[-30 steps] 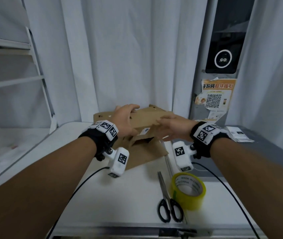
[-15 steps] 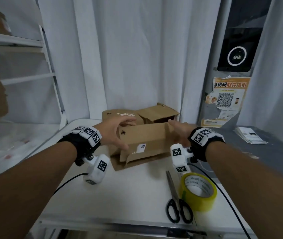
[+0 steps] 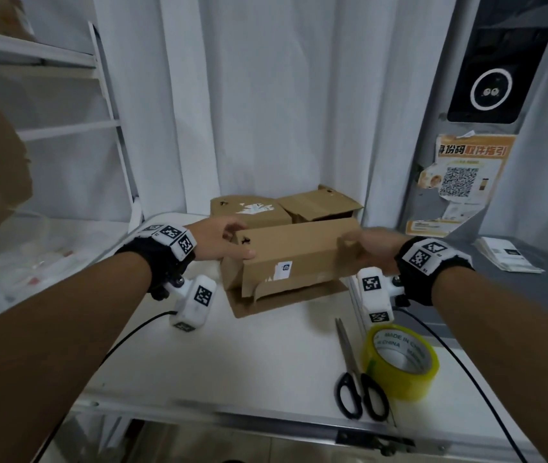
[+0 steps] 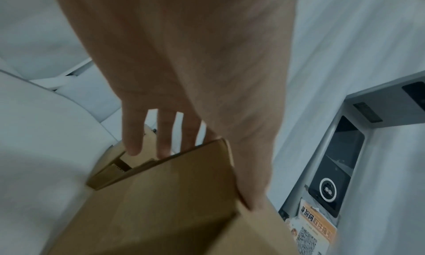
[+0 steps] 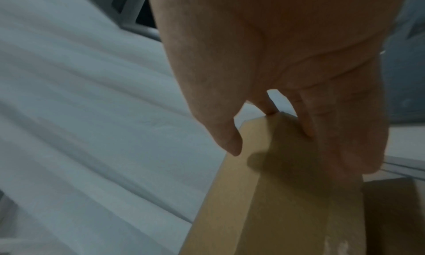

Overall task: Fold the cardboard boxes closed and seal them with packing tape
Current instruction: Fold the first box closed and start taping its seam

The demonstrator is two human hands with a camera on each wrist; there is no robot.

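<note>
A long brown cardboard box (image 3: 296, 259) with a small white label stands at the back of the white table (image 3: 232, 362), its loose flaps hanging at the front bottom. My left hand (image 3: 229, 242) grips its left end, thumb on the front face and fingers behind the top edge. The left wrist view shows those fingers (image 4: 165, 146) reaching past the box (image 4: 172, 204). My right hand (image 3: 362, 248) grips the right end. In the right wrist view the thumb (image 5: 230, 142) and fingers pinch the cardboard (image 5: 264, 204). A yellow tape roll (image 3: 399, 359) lies at the front right.
Two more cardboard boxes (image 3: 249, 212) (image 3: 319, 205) stand behind, against the white curtain. Black-handled scissors (image 3: 356, 379) lie beside the tape. A white shelf rack (image 3: 65, 128) is on the left, and a grey ledge with papers (image 3: 506, 259) on the right.
My hands slid from the top of the box to its two ends, and the box turned so its long face points at me. The boxes behind came into sight.
</note>
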